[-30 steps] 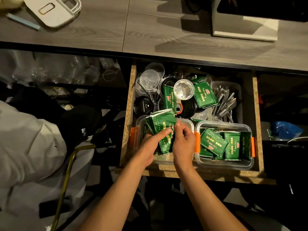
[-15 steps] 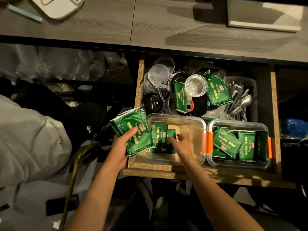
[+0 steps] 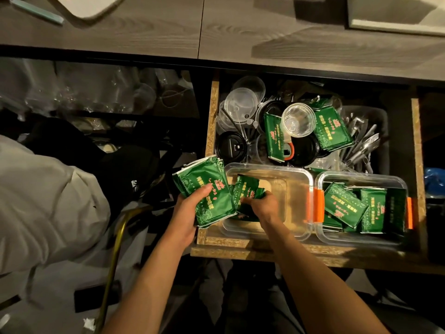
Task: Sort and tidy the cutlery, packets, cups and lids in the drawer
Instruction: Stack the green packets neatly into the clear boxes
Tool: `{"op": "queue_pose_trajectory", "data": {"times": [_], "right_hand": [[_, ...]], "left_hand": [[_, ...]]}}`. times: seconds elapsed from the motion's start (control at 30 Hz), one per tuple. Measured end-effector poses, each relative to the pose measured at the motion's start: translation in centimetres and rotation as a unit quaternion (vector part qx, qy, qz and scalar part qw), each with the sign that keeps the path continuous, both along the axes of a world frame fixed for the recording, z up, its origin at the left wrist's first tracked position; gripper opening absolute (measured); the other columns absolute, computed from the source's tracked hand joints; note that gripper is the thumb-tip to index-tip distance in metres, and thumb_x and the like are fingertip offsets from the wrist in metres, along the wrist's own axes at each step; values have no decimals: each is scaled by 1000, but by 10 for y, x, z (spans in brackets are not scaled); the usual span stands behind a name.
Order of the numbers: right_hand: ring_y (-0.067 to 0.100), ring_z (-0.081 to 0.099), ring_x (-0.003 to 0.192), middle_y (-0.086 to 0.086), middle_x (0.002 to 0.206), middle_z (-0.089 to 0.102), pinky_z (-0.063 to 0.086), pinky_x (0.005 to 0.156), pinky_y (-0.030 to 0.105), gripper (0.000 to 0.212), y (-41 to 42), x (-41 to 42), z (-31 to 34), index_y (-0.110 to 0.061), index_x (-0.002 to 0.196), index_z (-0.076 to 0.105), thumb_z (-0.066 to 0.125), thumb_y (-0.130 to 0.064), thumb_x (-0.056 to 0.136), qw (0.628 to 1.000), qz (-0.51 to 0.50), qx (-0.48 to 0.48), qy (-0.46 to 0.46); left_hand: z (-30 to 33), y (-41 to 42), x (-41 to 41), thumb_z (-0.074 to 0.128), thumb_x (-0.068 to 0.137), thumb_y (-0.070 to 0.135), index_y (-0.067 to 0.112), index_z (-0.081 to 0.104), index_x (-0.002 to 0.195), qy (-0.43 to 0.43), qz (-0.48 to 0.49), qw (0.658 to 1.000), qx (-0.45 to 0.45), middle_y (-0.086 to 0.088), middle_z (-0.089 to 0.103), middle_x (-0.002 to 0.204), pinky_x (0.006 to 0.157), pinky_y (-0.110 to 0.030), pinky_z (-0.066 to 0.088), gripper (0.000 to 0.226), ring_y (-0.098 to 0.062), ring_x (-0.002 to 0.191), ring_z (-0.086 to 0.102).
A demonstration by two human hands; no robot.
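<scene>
**Green packets split between two hands**

Chipboard drawer (image 3: 213, 121) hangs open under a grey wood-grain counter (image 3: 149, 27). Since a second ago the left hand (image 3: 186, 214) has carried its gripped packet stack (image 3: 204, 189) toward 9 o'clock, over the left tub (image 3: 296, 184) rim. The right hand (image 3: 262, 206) now reaches inside, fingers curled on standing packets (image 3: 246, 189).

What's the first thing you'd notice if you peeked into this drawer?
A fat stack of shiny green foil packets held in the left hand at the drawer's front left corner. Beside it, the right hand grips more green packets inside a clear plastic box. Behind, a clear plastic cup sits on top of black round lids.
</scene>
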State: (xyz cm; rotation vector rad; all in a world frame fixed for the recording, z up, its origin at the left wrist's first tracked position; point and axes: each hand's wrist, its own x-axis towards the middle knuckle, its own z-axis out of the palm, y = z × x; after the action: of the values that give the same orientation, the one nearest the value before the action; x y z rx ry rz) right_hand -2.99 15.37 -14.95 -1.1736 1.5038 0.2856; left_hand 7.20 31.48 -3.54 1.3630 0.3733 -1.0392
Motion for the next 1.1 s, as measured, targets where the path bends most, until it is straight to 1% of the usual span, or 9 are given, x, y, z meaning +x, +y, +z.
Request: {"op": "queue_pose_trajectory", "data": {"times": [0.13, 0.2, 0.37, 0.5, 0.57, 0.67, 0.77, 0.97, 1.1], "right_hand": [[30, 72, 81, 13, 98, 70, 62, 69, 47, 30, 3, -4, 31, -6, 111, 57, 72, -2, 85, 995, -50, 14, -86], [26, 71, 89, 10, 102, 70, 59, 81, 46, 25, 0, -10, 45, -12, 107, 56, 70, -6, 87, 994, -49, -13, -97], [22, 65, 97, 4, 104, 66, 56, 82, 39, 18, -10, -39, 88, -17, 111, 57, 60, -10, 95, 977, -118, -51, -171], [-2, 62, 91, -14, 98, 60, 46, 93, 25, 17, -17, -56, 108, -22, 109, 55, 57, -10, 98, 956, -136, -139, -218], [5, 64, 94, -8, 101, 63, 49, 96, 33, 14, -21, -65, 110, -25, 106, 55, 57, -13, 98, 949, -126, -197, -213], [23, 62, 98, 4, 103, 63, 53, 90, 43, 12, -31, -76, 112, -21, 106, 54, 55, -12, 98, 935, -115, -262, -209], [19, 60, 94, 4, 103, 62, 52, 88, 41, 13, -42, -85, 120, -21, 106, 53, 54, -11, 98, 925, -122, -296, -206], [-5, 62, 86, -9, 101, 61, 49, 76, 16, 22, -64, -109, 128, -20, 111, 54, 53, -4, 97, 899, -211, -312, -224], [-5, 64, 92, -10, 105, 63, 51, 78, 15, 28, -75, -119, 125, -25, 110, 58, 51, -1, 97, 887, -270, -288, -238]], "left_hand": [[2, -2, -3, 84, 59, 51, 27, 59, 132, -19, -17, 1000, 13, 3, 70, 123, 102, -49, 50, 81, -19, 114, 67], [4, -6, -6, 85, 61, 51, 31, 59, 131, -28, -17, 999, 18, 7, 71, 122, 104, -49, 48, 77, -18, 115, 66], [11, -18, -15, 81, 65, 41, 34, 62, 121, -21, 3, 999, 27, 8, 72, 116, 104, -47, 48, 59, -16, 112, 66], [8, -25, -28, 74, 83, 35, 33, 61, 123, -9, -24, 999, 33, 12, 70, 115, 73, -20, 48, 42, 4, 93, 64], [5, -30, -37, 75, 79, 39, 31, 62, 123, -2, -45, 998, 34, 10, 70, 115, 75, -21, 48, 47, 0, 96, 66], [-1, -44, -50, 77, 70, 56, 30, 60, 130, 52, -95, 994, 23, 13, 62, 126, 111, -38, 37, 67, -10, 123, 52], [-9, -63, -60, 63, 93, 39, 26, 50, 140, 81, -131, 988, 26, 15, 48, 105, 101, -29, 25, 51, -7, 114, 38], [-36, -106, -63, 71, 84, 50, 23, 46, 144, 67, -229, 969, 67, 4, 45, 147, 118, -42, 26, 70, -22, 139, 39], [-57, -129, -66, 73, 84, 46, 16, 35, 149, 64, -266, 957, 92, 5, 38, 148, 111, -36, 30, 81, -22, 140, 36]]}}
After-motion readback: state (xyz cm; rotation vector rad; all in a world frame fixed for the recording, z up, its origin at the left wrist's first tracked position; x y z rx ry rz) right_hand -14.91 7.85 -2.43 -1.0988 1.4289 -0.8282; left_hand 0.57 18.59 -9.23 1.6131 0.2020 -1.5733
